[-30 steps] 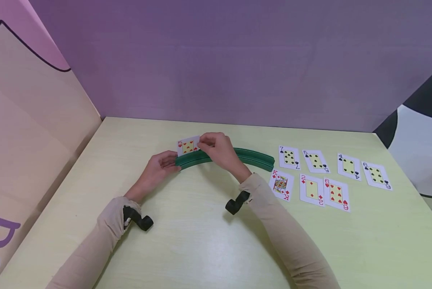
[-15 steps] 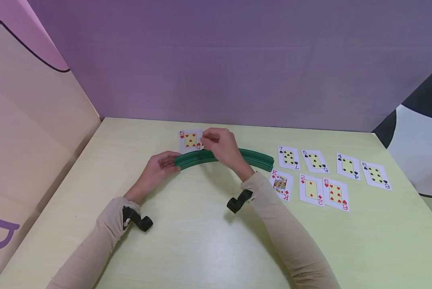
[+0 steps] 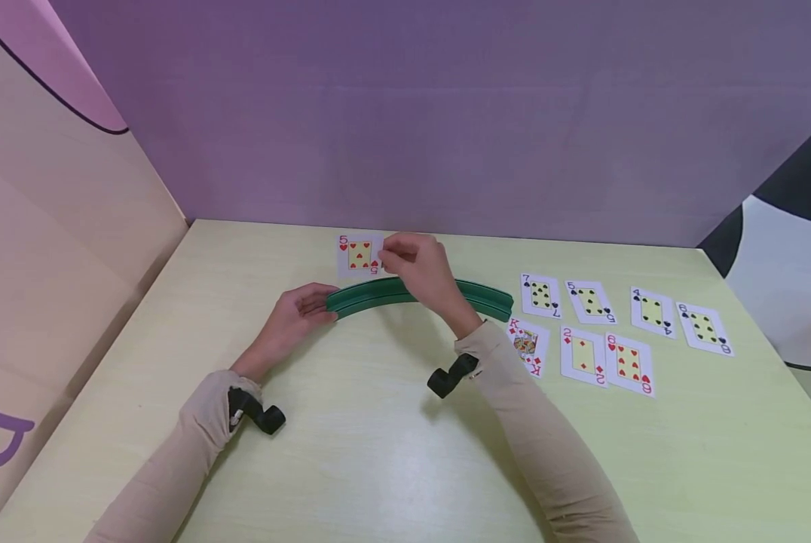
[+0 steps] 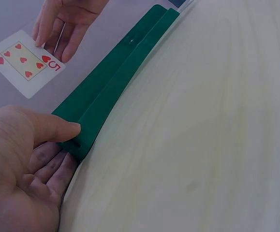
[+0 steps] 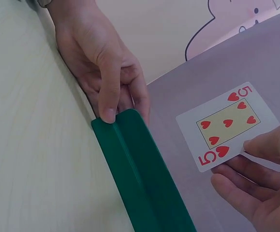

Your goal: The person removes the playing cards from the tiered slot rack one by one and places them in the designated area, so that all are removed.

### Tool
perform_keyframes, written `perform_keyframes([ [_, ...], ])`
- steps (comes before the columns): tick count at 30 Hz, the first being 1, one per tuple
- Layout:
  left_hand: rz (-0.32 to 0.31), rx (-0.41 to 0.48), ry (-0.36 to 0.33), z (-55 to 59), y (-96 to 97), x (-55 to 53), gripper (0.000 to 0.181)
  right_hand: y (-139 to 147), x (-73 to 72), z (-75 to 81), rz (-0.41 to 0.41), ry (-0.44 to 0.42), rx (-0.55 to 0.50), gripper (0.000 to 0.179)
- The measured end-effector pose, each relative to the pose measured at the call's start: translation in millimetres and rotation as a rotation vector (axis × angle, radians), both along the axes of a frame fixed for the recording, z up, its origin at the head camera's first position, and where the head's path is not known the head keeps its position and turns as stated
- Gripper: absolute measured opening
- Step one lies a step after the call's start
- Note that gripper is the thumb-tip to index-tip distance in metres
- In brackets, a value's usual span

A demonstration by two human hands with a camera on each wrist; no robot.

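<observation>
A curved green card holder (image 3: 371,294) stands on the table, its left end gripped between the thumb and fingers of my left hand (image 3: 295,320). Beyond the holder's left part, my right hand (image 3: 422,271) pinches the five of hearts (image 3: 359,255) by its right edge. In the right wrist view the five of hearts (image 5: 227,126) is apart from the holder (image 5: 140,174), face toward me. The left wrist view has the left thumb on top of the holder's end (image 4: 81,116) and the fingers below it.
To the right lie several face-up cards: seven of spades (image 3: 540,295), five of spades (image 3: 590,302), four of spades (image 3: 653,311), six of spades (image 3: 705,329), king of diamonds (image 3: 527,345), two of diamonds (image 3: 584,357) and six of hearts (image 3: 630,365). A purple panel (image 3: 433,121) rises behind the table.
The five of hearts has risen out from behind the holder and moved up and slightly right with my right hand. My left hand has kept its grip on the holder.
</observation>
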State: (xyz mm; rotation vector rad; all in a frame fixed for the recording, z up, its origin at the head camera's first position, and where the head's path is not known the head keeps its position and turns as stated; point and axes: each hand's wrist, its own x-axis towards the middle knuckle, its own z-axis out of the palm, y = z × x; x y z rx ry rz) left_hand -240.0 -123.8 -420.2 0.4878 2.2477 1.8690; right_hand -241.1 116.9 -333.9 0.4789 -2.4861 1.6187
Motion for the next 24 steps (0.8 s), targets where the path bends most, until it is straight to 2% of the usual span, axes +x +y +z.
perform_keyframes([
  [11,0.007,-0.024,0.025,-1.6,-9.9,2.5,0.042,5,6.4,8.4,-0.034,0.036,-0.037,0.018],
  [18,-0.001,-0.005,0.026,-2.7,-13.0,-0.3,0.043,30,17.1,6.7,-0.073,0.073,0.025,0.017],
  [24,-0.001,-0.007,0.021,-4.7,-13.9,-2.4,0.042,53,29.0,11.4,-0.086,0.085,0.075,0.018],
])
